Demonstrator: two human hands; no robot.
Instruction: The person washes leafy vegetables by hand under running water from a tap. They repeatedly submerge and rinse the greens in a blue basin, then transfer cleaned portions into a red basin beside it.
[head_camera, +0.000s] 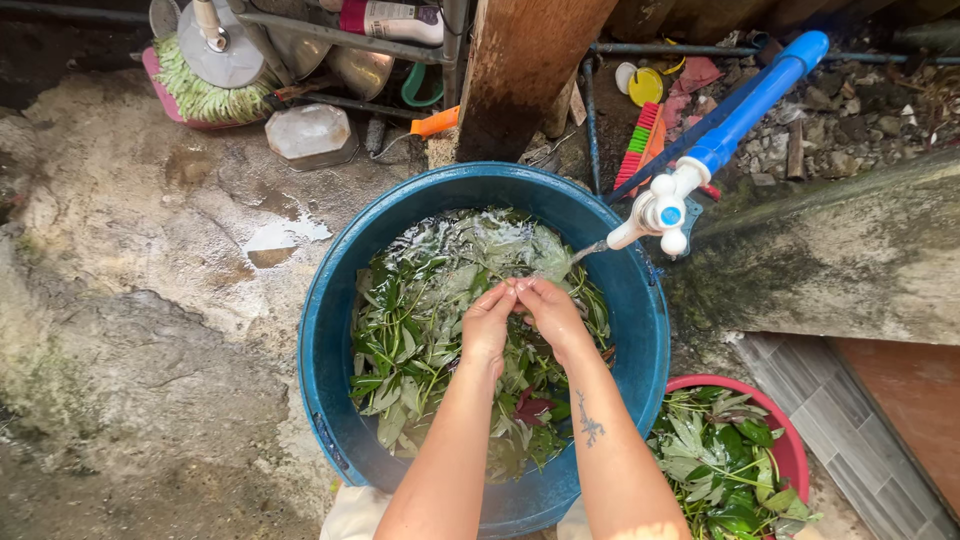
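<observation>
Rough, damp concrete (150, 300) fills the left of the frame, pitted and stained, with a small puddle (285, 238) near upper centre-left. Upper left: a green-bristled brush (205, 95), a round metal lid (222, 45), and a clear faceted plastic container (310, 135).

Centre: blue plastic tub (325, 340), round, smooth-walled and scuffed, holding water and a loose mass of green leaves (410, 350), long, pointed and glossy when wet.

Left hand (487, 325) and right hand (550, 315) meet fingertip to fingertip over the tub's middle, directly in the stream. Fingers are curled and nearly closed; they may be pinching a leaf or stem between them, but I cannot tell, since water and fingers hide it. A small dark tattoo (588, 420) marks the right forearm.

Judgement: keep the pinch under the stream, rub lightly so thin leaves do not tear, and work small bunches so grit sinks.

Right of centre: white plastic tap (655, 215) on a blue pipe (755, 95), running. Lower right: red basin (790, 440) with broader, lobed leaves (720, 460), touching the tub. Far right: mossy concrete ledge (850, 260), grey tiles (840, 420).
</observation>
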